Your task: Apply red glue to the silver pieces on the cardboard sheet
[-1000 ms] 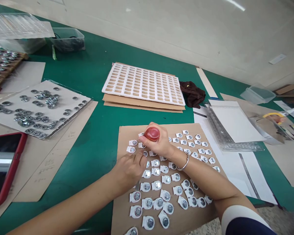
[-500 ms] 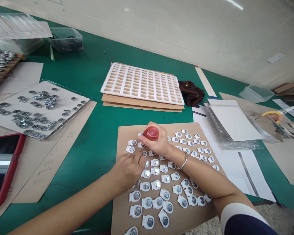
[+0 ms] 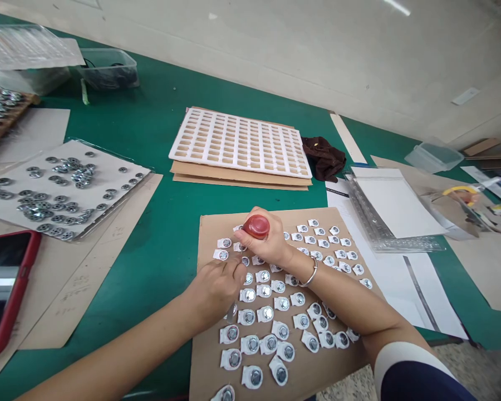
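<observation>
- Red, glossy and round-ended, the squeeze bottle or tool handle [image 3: 256, 226] is over the far left part of the cardboard sheet [image 3: 206, 356]; which of the two it is, the view does not settle.
- Right hand [image 3: 273, 242]: clenched around this red piece, thumb along its side. The long axis seems to run steeply down from the round end, towards the far left part of the cardboard sheet; its lower tip is hidden.
- Left hand [image 3: 219, 284]: over the left part of the cardboard sheet, fingers drawn together, apparently grasping a slim metal tool [image 3: 231, 313] whose end pokes out on the near side. Its fingertips lie close to the red piece, on the near left side of it. Whether they touch is unclear.
- Small white tabs with round metal centres [image 3: 250, 345] are spread in loose rows over the cardboard sheet, around and under both hands.
- White grid tray [image 3: 240, 166]: beyond the cardboard sheet, with a crumpled brown cloth [image 3: 325, 156] at its right end.
- Loose metal discs [image 3: 37, 211] and a red-cased phone [image 3: 23, 284]: left of the cardboard sheet, the phone nearer the wearer.
</observation>
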Motion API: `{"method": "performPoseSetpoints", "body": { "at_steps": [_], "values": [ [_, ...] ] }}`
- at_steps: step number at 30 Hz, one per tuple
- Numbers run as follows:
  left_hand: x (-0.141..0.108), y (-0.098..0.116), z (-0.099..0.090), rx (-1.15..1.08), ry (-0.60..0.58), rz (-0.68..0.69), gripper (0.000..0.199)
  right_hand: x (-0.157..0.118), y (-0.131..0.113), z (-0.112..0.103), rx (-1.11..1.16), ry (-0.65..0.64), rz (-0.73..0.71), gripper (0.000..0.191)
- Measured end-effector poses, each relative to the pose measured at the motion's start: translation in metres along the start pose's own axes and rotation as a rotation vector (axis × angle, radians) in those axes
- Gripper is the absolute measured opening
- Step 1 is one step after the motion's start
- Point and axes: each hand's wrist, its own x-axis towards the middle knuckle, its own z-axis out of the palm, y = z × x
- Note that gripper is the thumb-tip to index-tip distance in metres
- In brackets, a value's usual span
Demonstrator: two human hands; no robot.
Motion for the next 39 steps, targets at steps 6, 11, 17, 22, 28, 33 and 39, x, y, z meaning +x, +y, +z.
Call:
{"method": "performPoseSetpoints", "body": {
  "at_steps": [6, 11, 17, 22, 28, 33, 39],
  "values": [
    [0.002, -0.0015, -0.0025, -0.012, -0.022, -0.003, 0.018, 0.0, 0.0001, -0.0003, -0.013, -0.005, 0.012, 0.023],
    [0.0019, -0.0016, -0.0032, -0.017, -0.012, 0.0, 0.018, 0.0001, 0.001, -0.0002, -0.007, 0.003, 0.002, 0.022],
    [0.0015, -0.0013, -0.0024, -0.014, -0.018, -0.012, 0.019, 0.0007, 0.0024, -0.0001, -0.013, 0.016, 0.0, 0.024],
    [0.0004, -0.0022, -0.0022, -0.031, -0.056, -0.023, 0.019, 0.0009, 0.0031, 0.0001, -0.009, 0.027, 0.0, 0.024],
    [-0.0009, -0.0035, -0.0009, -0.041, -0.071, -0.033, 0.017, 0.0015, 0.0039, -0.0005, -0.017, 0.04, -0.005, 0.024],
    [-0.0006, -0.0042, -0.0015, -0.062, -0.074, -0.032, 0.017, 0.0014, 0.0044, -0.0023, -0.028, 0.03, -0.018, 0.024],
    [-0.0008, -0.0044, -0.0036, -0.064, -0.11, -0.045, 0.018, 0.0014, 0.005, -0.0038, -0.045, 0.03, -0.016, 0.026]
  ]
}}
